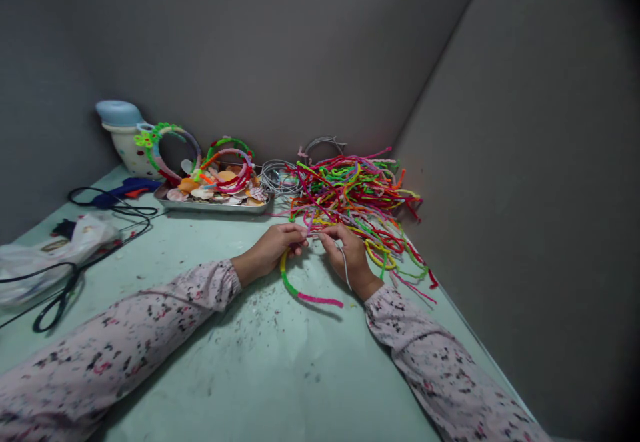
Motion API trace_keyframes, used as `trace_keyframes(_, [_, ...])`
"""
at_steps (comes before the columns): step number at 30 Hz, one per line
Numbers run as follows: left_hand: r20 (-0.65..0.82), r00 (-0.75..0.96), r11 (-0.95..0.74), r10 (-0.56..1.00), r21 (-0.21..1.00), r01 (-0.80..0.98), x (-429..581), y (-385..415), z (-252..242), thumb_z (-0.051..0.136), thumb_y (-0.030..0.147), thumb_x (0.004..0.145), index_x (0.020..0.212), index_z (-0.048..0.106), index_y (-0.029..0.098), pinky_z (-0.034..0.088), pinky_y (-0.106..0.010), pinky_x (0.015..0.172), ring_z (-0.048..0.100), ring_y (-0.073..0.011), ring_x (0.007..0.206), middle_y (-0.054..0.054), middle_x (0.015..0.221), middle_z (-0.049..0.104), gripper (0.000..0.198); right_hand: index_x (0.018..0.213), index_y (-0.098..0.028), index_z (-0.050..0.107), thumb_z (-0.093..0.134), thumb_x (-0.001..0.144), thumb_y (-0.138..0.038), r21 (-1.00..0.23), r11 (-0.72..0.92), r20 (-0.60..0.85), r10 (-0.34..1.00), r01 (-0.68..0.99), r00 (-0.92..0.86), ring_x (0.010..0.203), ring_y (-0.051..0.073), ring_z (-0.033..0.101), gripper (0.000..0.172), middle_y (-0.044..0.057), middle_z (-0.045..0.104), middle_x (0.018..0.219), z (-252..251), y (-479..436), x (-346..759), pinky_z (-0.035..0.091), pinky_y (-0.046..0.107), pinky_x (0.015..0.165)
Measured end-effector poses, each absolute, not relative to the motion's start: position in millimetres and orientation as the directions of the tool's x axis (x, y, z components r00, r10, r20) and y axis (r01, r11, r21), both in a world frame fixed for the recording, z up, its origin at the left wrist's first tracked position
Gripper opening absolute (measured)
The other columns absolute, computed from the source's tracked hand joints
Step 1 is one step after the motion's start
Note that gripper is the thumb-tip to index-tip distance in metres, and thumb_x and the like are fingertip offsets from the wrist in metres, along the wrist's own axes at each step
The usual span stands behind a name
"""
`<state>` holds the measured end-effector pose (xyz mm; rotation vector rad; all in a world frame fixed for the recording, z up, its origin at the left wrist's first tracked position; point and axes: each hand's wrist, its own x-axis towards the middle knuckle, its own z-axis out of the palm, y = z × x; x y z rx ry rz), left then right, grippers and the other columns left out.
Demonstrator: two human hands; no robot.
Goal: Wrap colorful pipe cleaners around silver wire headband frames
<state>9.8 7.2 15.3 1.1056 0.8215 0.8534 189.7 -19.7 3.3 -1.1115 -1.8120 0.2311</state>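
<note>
My left hand [280,247] pinches a wire wrapped in pipe cleaner. Below that hand, the wrapped wire [291,287] curves down to the right in yellow, green and pink sections. A purple pipe cleaner [311,222] sticks up at the left fingertips. Between thumb and finger, my right hand [347,255] grips the bare grey wire [345,265], whose loose end hangs down over the hand. Both hands' fingertips are close together, just above the table. Right behind them lies a heap of colourful pipe cleaners [355,189].
A metal tray [220,207] of seashells stands at the back, with wrapped hoops [230,185] on it. Coiled grey wire [280,179] lies beside it. At left are a blue glue gun [125,191], a black cable [75,270], a plastic bag [95,232] and a blue-topped container [127,145]. Grey walls close off back and right.
</note>
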Motion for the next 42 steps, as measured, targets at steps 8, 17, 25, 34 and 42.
trace_keyframes(8, [-0.082,0.424,0.144,0.902,0.983,-0.115,10.1,6.5,13.0,0.067,0.027,0.072,0.079,0.060,0.012,0.034,-0.016,0.044,0.050,-0.0054,0.048,-0.001,0.068,0.059,0.018,0.084,-0.020,0.062,0.054,0.087,-0.030,-0.620,0.532,0.594,0.799,0.577,-0.099,0.076,0.018,0.061,0.013,0.004,0.066,0.080,1.8,-19.1,190.1,0.047,0.030,0.072])
trace_keyframes(17, [-0.011,0.411,0.016,0.911,1.000,-0.009,10.3,5.4,14.0,0.063,0.030,0.073,0.076,0.060,0.014,0.034,-0.018,0.045,0.050,-0.0075,0.048,0.001,0.063,0.058,0.016,0.082,-0.020,0.061,0.054,0.087,-0.031,-0.682,0.498,0.540,0.837,0.535,-0.090,0.071,0.016,0.059,0.014,0.002,0.065,0.077,1.8,-17.9,190.2,0.045,0.028,0.067])
trace_keyframes(25, [0.094,0.446,-0.142,0.890,0.987,0.076,9.0,6.8,9.4,0.057,0.026,0.077,0.077,0.059,0.015,0.036,-0.019,0.047,0.049,-0.0080,0.049,0.002,0.062,0.058,0.011,0.076,-0.020,0.060,0.052,0.087,-0.034,-0.726,0.459,0.476,0.873,0.511,-0.109,0.065,0.015,0.055,0.020,0.000,0.061,0.069,0.6,-15.8,190.8,0.042,0.026,0.061])
trace_keyframes(34, [0.104,0.441,-0.172,0.892,0.978,0.117,11.6,5.3,8.5,0.056,0.028,0.078,0.079,0.057,0.016,0.037,-0.018,0.048,0.048,-0.0077,0.049,0.004,0.062,0.056,0.012,0.073,-0.018,0.060,0.052,0.086,-0.034,-0.783,0.409,0.414,0.905,0.468,-0.099,0.064,0.014,0.054,0.022,-0.001,0.060,0.067,2.7,-14.5,191.4,0.040,0.024,0.061])
trace_keyframes(42, [0.074,0.404,-0.136,0.912,0.983,0.127,14.7,6.2,1.7,0.059,0.029,0.075,0.084,0.058,0.015,0.040,-0.019,0.047,0.050,-0.0078,0.050,0.003,0.066,0.055,0.017,0.071,-0.018,0.060,0.052,0.085,-0.035,-0.814,0.360,0.367,0.927,0.456,-0.077,0.064,0.014,0.053,0.023,-0.001,0.059,0.066,3.5,-13.8,191.1,0.040,0.024,0.062])
